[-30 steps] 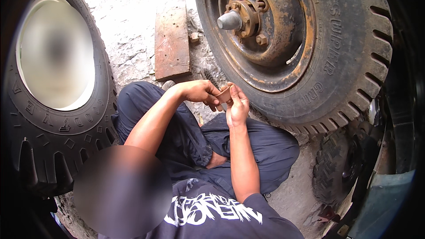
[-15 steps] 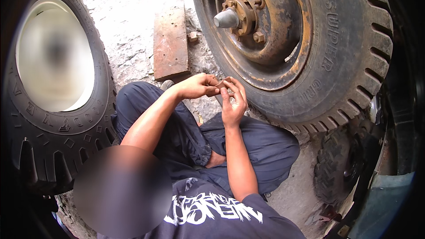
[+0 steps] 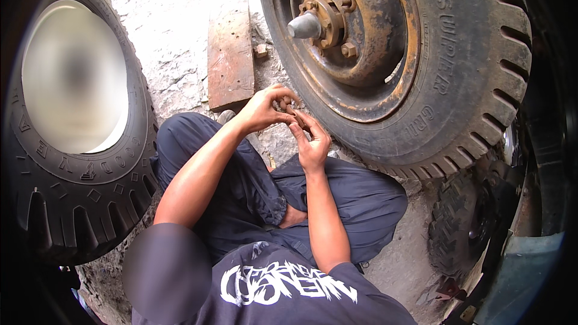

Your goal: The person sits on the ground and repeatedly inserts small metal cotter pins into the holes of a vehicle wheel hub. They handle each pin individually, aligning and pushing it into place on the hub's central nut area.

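Note:
In front of my folded legs my two hands meet, fingers curled around a small rusty-brown piece [image 3: 297, 118] whose kind I cannot make out. My left hand [image 3: 268, 109] has its thumb stretched toward the piece and its fingers arched over it. From the other side, my right hand [image 3: 313, 147] pinches it between thumb and fingers. The fingers hide most of its shape. Just beyond stands a large tyre on a rusty wheel [image 3: 361, 54], with a hub, a grey tapered tip [image 3: 304, 26] and several nuts. Neither hand touches this wheel.
A second large tyre [image 3: 84, 171] with a pale rim stands at the left. A reddish wooden board [image 3: 231, 54] lies on rough ground, a small rusty nut [image 3: 260, 50] beside it. At the right a smaller knobby tyre [image 3: 454, 222] stands near a blue-green panel [image 3: 521, 277].
My left hand has risen slightly and its fingers have opened out into an arch. The right hand has shifted a little left and down, still pinching the brown piece.

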